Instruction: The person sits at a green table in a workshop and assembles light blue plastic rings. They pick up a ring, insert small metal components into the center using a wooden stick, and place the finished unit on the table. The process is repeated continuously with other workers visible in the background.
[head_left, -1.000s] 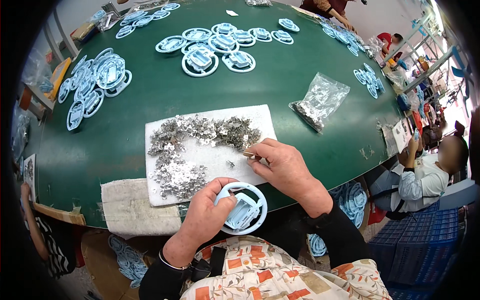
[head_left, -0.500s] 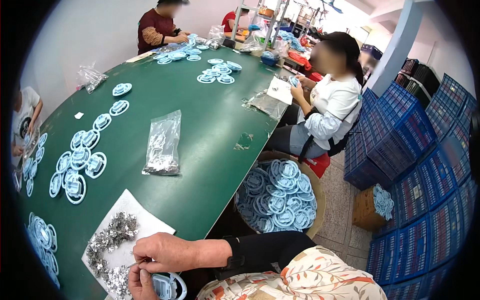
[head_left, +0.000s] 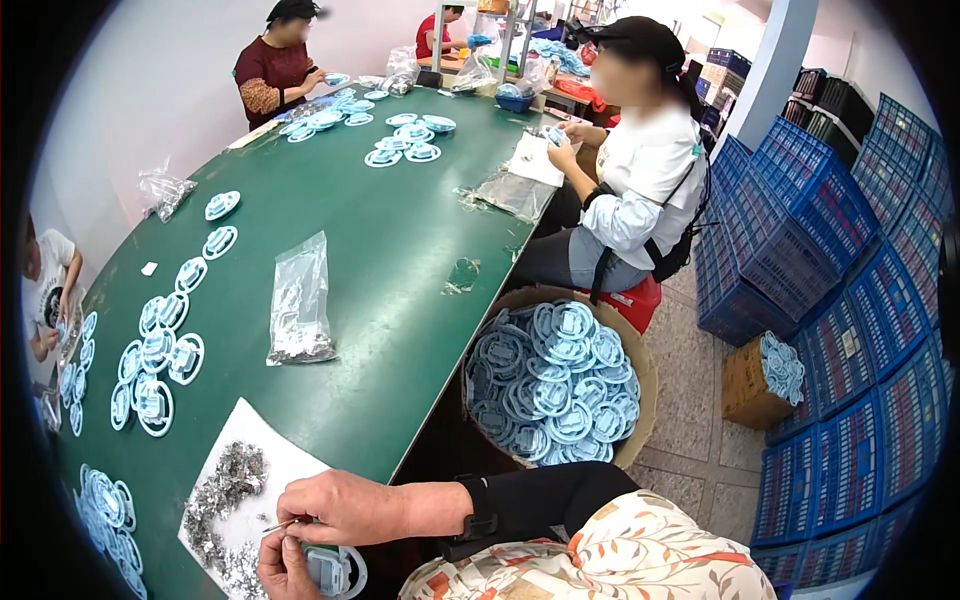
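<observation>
My right hand (head_left: pixel 345 508) is closed on a thin, brownish tool with a pointed metal tip (head_left: pixel 280 525). Just below it, my left hand (head_left: pixel 285 568) is pinched shut close to the tool; what lies between its fingers is too small to make out. Under my right hand and beside my left shows a light-blue ring-shaped plastic part (head_left: pixel 345 572), partly covered. Beyond my hands, small shiny metal pieces (head_left: pixel 228 480) lie heaped on a white sheet (head_left: pixel 245 425) at the near edge of the green table (head_left: pixel 380 300).
Light-blue plastic parts (head_left: pixel 157 350) lie in clusters along the table's left. A clear bag of metal pieces (head_left: pixel 300 310) rests mid-table. To the right stand a large bin of blue parts (head_left: pixel 570 390), a seated person (head_left: pixel 640 180) and stacked blue crates (head_left: pixel 800 230). Another person (head_left: pixel 280 70) works at the far side.
The whole view has shifted a little, with the far table now more to the left. My hands keep nearly the same pose together. The person at the far side now holds a blue part raised.
</observation>
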